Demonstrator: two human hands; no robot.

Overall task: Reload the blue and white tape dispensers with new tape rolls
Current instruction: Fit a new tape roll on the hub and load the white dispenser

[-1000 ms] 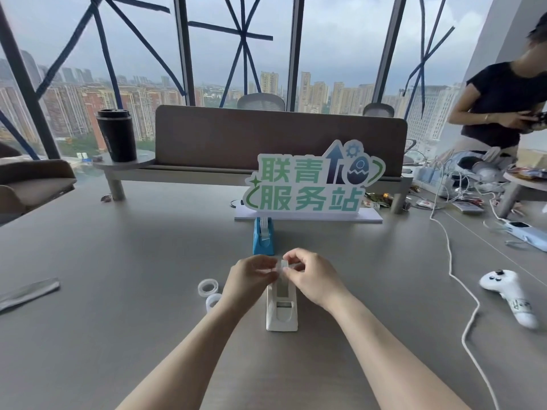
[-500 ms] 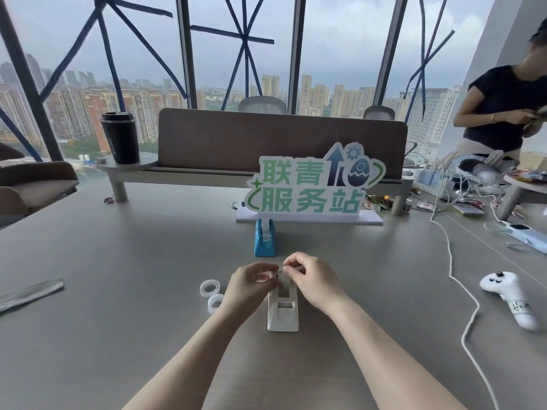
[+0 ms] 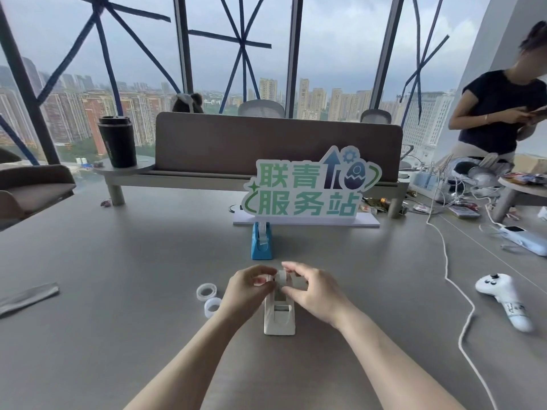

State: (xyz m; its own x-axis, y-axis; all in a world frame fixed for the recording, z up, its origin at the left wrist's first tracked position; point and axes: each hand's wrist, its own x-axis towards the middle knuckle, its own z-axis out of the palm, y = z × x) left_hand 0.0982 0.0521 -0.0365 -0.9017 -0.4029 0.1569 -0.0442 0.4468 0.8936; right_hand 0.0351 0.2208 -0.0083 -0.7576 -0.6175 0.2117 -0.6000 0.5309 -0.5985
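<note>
The white tape dispenser (image 3: 279, 317) stands on the grey table (image 3: 118, 291) in front of me. A tape roll (image 3: 281, 276) sits at its far end, pinched between both hands. My left hand (image 3: 245, 287) grips the roll from the left, and my right hand (image 3: 310, 290) from the right. The blue tape dispenser (image 3: 261, 242) stands farther back with tape in it. Two loose rolls lie to the left: one flat (image 3: 206, 291), one on edge (image 3: 212, 306).
A green and white sign (image 3: 307, 187) stands behind the blue dispenser. A black cup (image 3: 117, 142) sits on a shelf at the back left. A white controller (image 3: 507, 300) and white cable (image 3: 455, 291) lie at the right. Another person (image 3: 500, 113) stands far right.
Both hands stay at the far end of the white dispenser; the fingers have shifted slightly and the roll shows more between them.
</note>
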